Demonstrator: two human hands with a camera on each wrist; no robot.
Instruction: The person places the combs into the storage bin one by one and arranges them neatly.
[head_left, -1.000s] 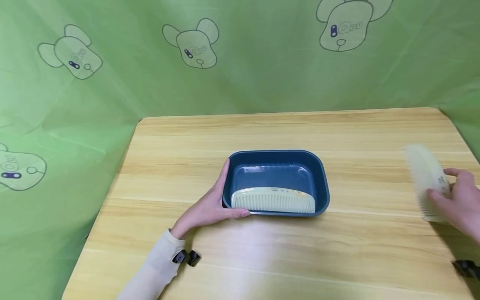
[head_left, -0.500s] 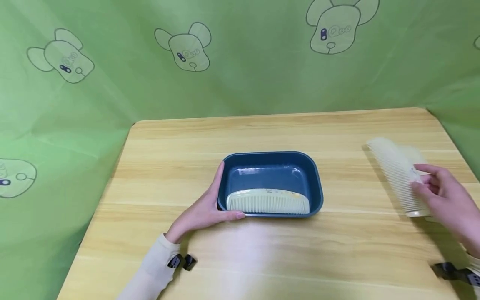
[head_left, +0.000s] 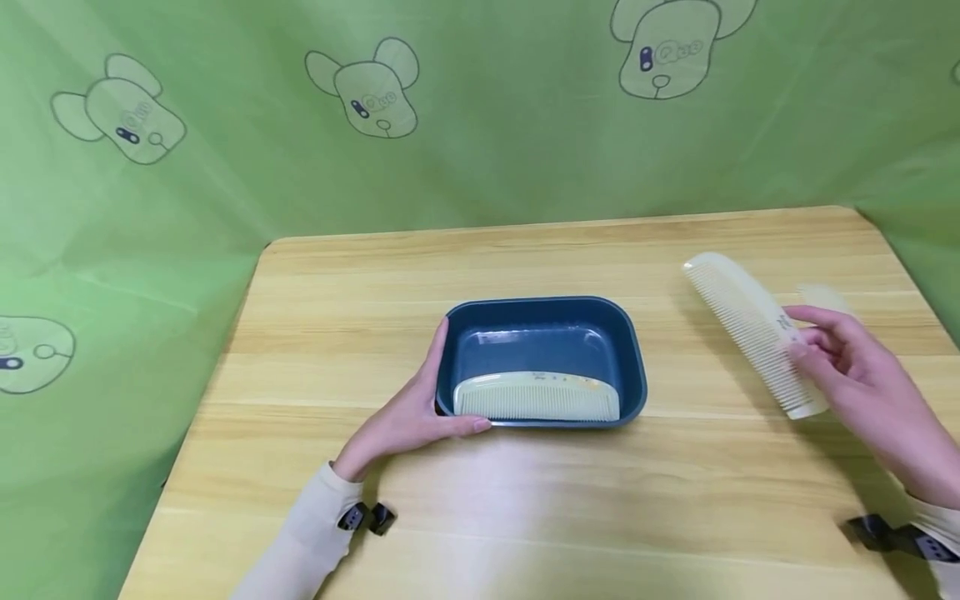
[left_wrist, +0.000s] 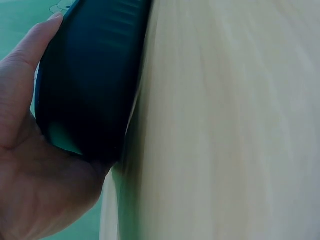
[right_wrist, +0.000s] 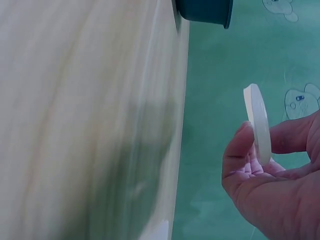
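A deep blue rectangular plastic basin sits on the table with a pale, cream-coloured comb lying inside along its near wall. My left hand holds the basin's near left corner, thumb along the front and fingers at the left side; some of those fingers are hidden. In my right hand a second pale comb is pinched between thumb and fingers, raised above the table, teeth facing left. The right wrist view shows this comb edge-on. Behind the right hand lies another pale comb, mostly covered.
The wooden table has a rounded far right corner. A green cloth with printed cartoon heads hangs behind it and at both sides. Small black devices are strapped on both wrists.
My right hand has lifted a comb off the other comb at the right and moved it left and up. The left hand stays on the basin, which has not moved on the table.
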